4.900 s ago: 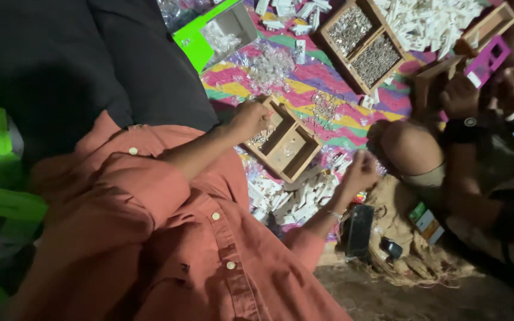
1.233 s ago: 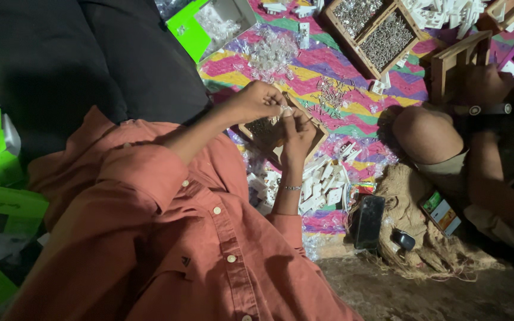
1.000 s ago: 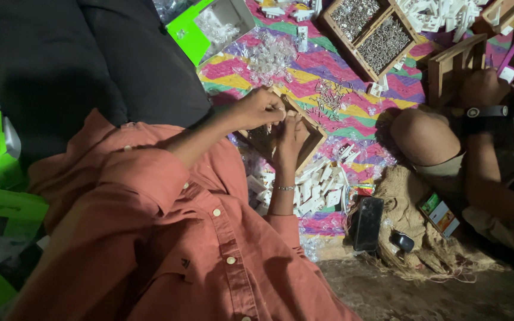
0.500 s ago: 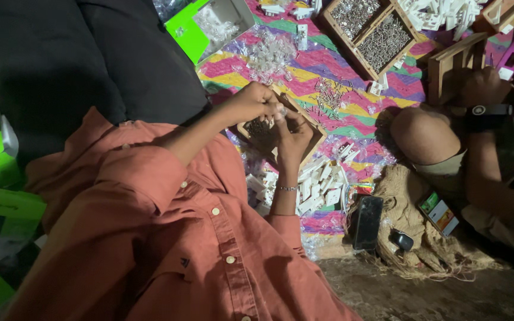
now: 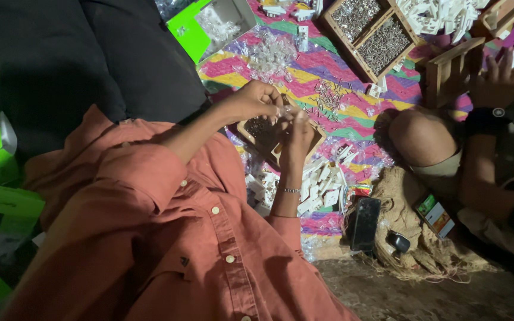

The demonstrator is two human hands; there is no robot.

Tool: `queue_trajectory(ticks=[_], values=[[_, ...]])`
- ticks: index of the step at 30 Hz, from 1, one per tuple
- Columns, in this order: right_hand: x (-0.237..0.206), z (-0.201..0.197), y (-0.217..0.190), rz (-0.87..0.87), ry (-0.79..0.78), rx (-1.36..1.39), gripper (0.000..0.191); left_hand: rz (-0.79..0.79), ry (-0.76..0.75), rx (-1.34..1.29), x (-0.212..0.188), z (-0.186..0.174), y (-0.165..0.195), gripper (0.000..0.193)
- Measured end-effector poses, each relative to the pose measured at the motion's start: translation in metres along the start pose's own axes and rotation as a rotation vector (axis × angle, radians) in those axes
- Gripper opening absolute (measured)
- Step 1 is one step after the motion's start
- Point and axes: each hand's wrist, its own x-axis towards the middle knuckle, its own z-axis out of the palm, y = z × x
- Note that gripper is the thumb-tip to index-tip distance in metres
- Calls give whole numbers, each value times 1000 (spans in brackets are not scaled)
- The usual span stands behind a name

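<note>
Wooden tray holds screws under both hands.

the small part pinched between the left hand and right hand is too tiny to identify. they cover much of the wooden tray. a co-worker's hand is cut off by the right edge.

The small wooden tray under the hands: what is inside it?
The small wooden tray holds dark, tiny metal pieces in its left compartment. The left hand and right hand cover the rest, so its contents stay hidden.
</note>
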Motion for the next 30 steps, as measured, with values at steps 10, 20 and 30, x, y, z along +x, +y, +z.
queue_trajectory(ticks=[10, 20, 30], values=[[3, -1, 12, -155, -30, -182, 36, 92, 88, 425, -1, -3, -12, 20], [-13, 14, -17, 117, -320, -353, 67, 197, 224, 564, -5, 2, 3, 15], [1, -4, -3, 275, -375, -115, 43, 363, 98, 706, -20, 18, 27, 16]])
